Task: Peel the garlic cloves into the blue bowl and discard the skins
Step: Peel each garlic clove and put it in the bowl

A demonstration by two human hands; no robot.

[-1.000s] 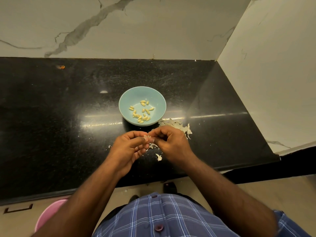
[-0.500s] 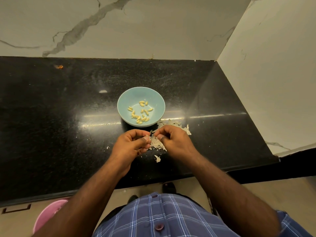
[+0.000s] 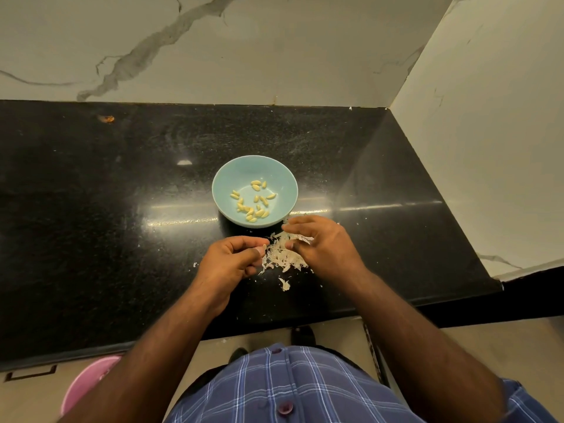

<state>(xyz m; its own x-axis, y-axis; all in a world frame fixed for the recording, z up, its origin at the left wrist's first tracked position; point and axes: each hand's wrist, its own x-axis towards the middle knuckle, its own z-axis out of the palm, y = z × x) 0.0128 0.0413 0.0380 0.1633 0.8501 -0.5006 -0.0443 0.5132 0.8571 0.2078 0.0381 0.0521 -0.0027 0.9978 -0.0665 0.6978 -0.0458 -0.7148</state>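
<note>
Both hands were working low over the counter, just in front of the bowl. Left hand had its fingers curled, and thumb and forefinger were pinching something small and pale at the tips, which I judged to be a garlic clove (it was too small to be sure how much skin was on it). Right hand was lying over the pile of skins, its fingers bent and their tips closing on the papery pieces; whether it really held one, I could not tell.

To do this step well, I think the person should hold the clove firmly with the left fingertips and pull the loose skin away with the right, then drop the bare clove into the blue bowl, not on the skins. The skins were light, so gathering them slowly into one heap would help before throwing them away.

From large to small: marble-look walls met in a corner on the right; under them lay the black stone counter, shiny and speckled. The bowl stood near its middle with many peeled cloves inside. A pink bucket stood on the floor below. One loose flake lay near the front edge.
</note>
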